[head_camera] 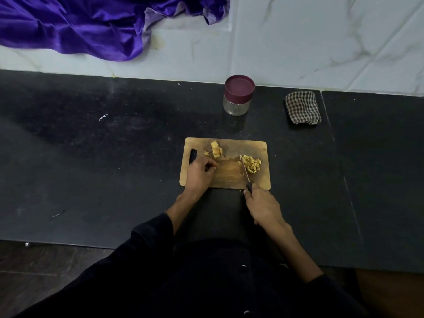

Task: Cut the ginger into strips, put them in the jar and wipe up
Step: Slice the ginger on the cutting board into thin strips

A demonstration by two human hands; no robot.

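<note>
Head view, looking down: my right hand (263, 208) is wrapped round the dark handle of the knife (246, 173), just off the near edge of the cutting board (229, 175). Its blade runs up and away from me across the board, with its far part against the left side of the pile of cut ginger strips (252, 164) on the board's right half.

My left hand (199, 174) rests on the left part of the board with its fingers curled inward. Whether they pinch a bit of ginger I cannot tell, as the fingertips are tucked under. Beside that hand is the board's dark handle slot (192, 156). Just beyond my knuckles, near the far edge of the board, lie the uncut ginger chunks (215, 149), well apart from the strips.

The board sits on a black counter (91, 157). Farther back, near the wall, stands the clear jar (237, 96) with its maroon lid (239, 86) on. To its right lies a folded checked cloth (302, 107), brown and white. Behind the counter is a white marbled wall (321, 42), and purple satin fabric (80, 26) is draped over the ledge at upper left.

I can read no labels or writing on the jar, the knife or the board.
</note>
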